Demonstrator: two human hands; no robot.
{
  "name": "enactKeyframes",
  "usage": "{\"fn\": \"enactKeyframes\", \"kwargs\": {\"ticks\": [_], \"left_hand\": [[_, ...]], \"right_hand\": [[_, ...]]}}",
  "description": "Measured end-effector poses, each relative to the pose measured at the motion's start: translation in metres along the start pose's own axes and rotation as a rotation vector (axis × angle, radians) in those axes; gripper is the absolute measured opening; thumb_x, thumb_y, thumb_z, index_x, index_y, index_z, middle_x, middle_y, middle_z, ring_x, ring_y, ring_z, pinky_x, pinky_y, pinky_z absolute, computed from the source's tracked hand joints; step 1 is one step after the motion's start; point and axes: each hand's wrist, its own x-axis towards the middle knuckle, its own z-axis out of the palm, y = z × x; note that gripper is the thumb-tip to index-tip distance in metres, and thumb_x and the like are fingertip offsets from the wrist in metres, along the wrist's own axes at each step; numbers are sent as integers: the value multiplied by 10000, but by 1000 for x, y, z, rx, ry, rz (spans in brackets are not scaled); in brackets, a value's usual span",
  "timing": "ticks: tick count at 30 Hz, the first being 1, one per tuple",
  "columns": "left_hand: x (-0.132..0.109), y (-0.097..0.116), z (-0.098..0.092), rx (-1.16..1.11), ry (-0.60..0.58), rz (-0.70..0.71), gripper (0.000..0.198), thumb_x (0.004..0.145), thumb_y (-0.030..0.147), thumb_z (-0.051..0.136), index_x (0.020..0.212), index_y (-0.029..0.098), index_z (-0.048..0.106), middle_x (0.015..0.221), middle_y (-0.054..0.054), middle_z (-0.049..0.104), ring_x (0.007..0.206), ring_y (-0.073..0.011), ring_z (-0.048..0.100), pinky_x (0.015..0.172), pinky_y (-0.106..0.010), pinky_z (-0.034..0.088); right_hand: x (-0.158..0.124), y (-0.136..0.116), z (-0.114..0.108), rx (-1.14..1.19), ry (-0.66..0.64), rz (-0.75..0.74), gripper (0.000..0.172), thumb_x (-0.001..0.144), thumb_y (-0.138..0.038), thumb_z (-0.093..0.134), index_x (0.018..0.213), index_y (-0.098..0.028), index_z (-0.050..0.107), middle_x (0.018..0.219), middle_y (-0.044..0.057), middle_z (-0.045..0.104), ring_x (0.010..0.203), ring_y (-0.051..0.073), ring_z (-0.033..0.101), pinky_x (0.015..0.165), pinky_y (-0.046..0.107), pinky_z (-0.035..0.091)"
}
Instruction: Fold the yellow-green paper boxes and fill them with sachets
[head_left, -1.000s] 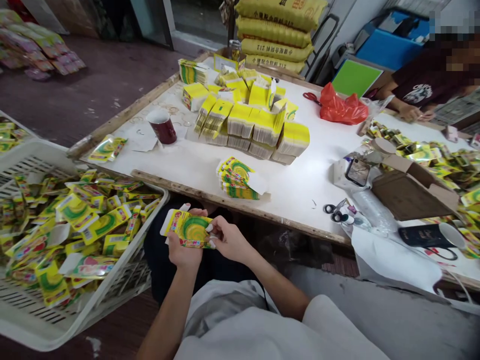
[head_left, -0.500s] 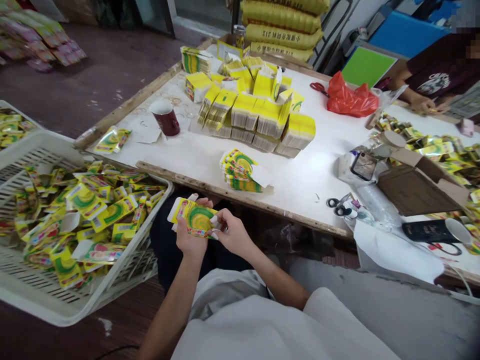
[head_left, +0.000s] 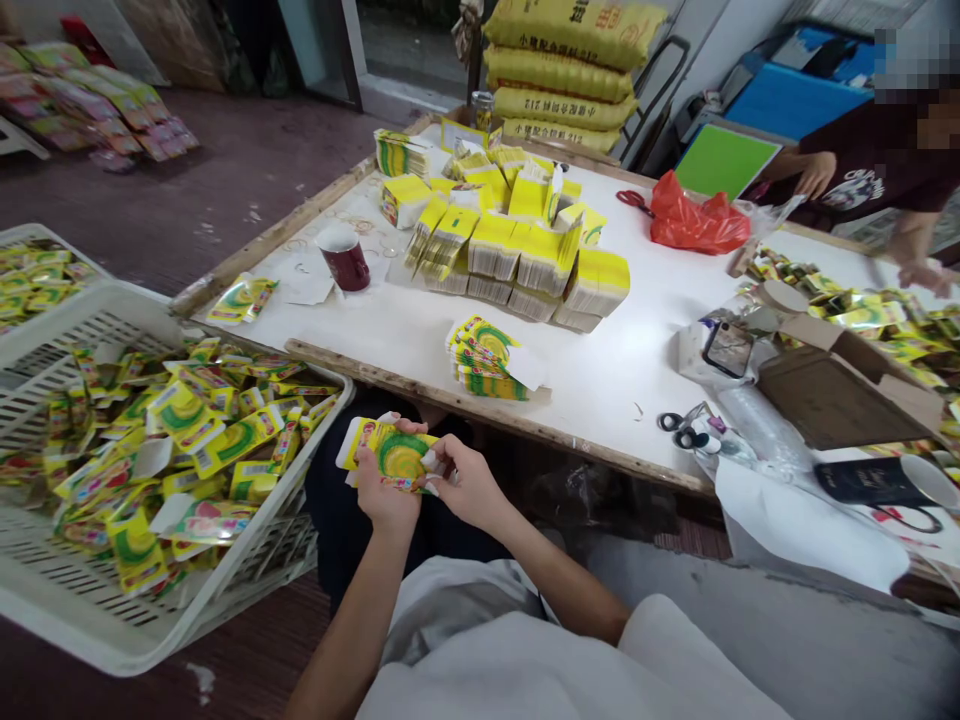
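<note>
Both my hands hold a flat yellow carton (head_left: 391, 452) with a green swirl, over my lap and just short of the table's near edge. My left hand (head_left: 381, 492) grips it from below. My right hand (head_left: 463, 483) pinches its right end with the fingertips. A short stack of the same flat cartons (head_left: 482, 358) lies on the white table (head_left: 390, 325) right ahead of my hands. At my left a white plastic crate (head_left: 150, 630) is filled with several loose cartons.
Rows of bundled yellow cartons (head_left: 517, 250) fill the table's middle, with a dark red mug (head_left: 345, 257) to their left. Scissors (head_left: 686, 430), a phone (head_left: 726, 347), a brown box (head_left: 832, 395) and a red bag (head_left: 694, 220) lie to the right. Another person (head_left: 870, 165) works at the far right corner.
My hands keep the carton in nearly the same place; the view has shifted slightly. The other person's hands have moved apart at the far right.
</note>
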Motion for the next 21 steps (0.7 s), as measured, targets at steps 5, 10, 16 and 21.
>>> {"fn": "enactKeyframes", "kwargs": {"ticks": [5,10,16,21], "left_hand": [[4,-3,-1,-14,9,16,468,755,617,640,903,173,646,760,-14,591,752,-171,602,837,-345,513],[5,0,1,-36,6,3,405,742,568,672,883,190,636,756,-7,545,725,-154,549,802,-313,503],[8,-1,0,-5,73,-1,418,754,592,669,801,189,566,666,31,467,600,-110,478,641,-245,461],[7,-11,1,124,124,5,465,758,627,687,719,196,518,648,47,450,553,-78,453,564,-192,423]], "right_hand": [[1,3,3,18,7,-8,143,719,-222,635,804,-209,520,755,-36,535,640,111,462,591,223,400],[-1,7,6,93,14,14,200,741,-239,660,916,-207,570,811,-15,606,700,132,543,648,243,468],[-5,10,1,9,-60,-15,263,725,-209,706,979,-192,637,856,4,650,696,130,567,680,264,493],[-5,14,-5,32,-125,-5,267,723,-229,713,964,-190,605,808,-17,620,660,116,546,637,247,475]]}}
